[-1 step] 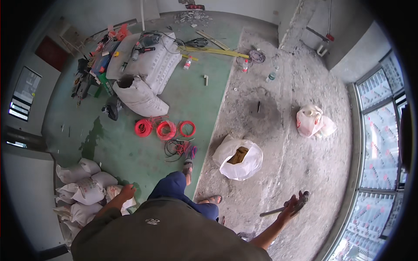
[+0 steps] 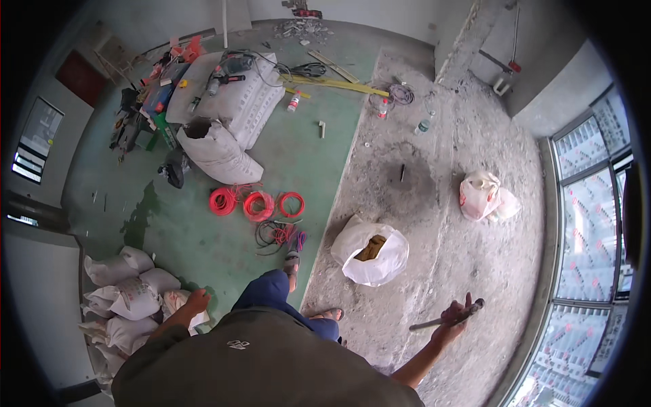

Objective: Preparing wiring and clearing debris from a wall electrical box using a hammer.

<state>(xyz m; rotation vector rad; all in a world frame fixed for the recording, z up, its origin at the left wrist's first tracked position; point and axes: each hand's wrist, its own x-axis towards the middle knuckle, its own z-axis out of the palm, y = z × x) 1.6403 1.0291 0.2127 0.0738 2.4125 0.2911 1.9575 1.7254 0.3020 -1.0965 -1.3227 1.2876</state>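
My right hand point(image 2: 451, 320) is closed around a long dark tool point(image 2: 447, 317), a bar-like thing whose thicker end sticks out past my fingers point(image 2: 466, 300) toward the window wall point(image 2: 586, 244), while its thin end points back toward my legs. One finger stands up above the grip; the rest wrap the shaft. The tool hangs over the bare grey concrete floor point(image 2: 434, 230), not touching it as far as I can tell.

My left hand point(image 2: 198, 300) is out at my other side, fingers loosely curled and holding nothing I can make out, just above a pile of filled grey sacks point(image 2: 129, 292) stacked by the wall.

Ahead of my right fingers, nearer my raised knee, sits an open white bag point(image 2: 369, 251) with brownish material inside. Farther out from it a dark patch marks the concrete, and beyond that toward the window lies a tied white-and-red bag point(image 2: 483, 197).

Ahead of my left fingers, on the green-painted floor point(image 2: 203, 237), lie three red wire coils point(image 2: 256, 203) side by side, with a tangle of dark and red cable just beside my sandalled foot point(image 2: 291, 261). Well beyond them are large white sacks point(image 2: 227, 115) with power tools resting on top.
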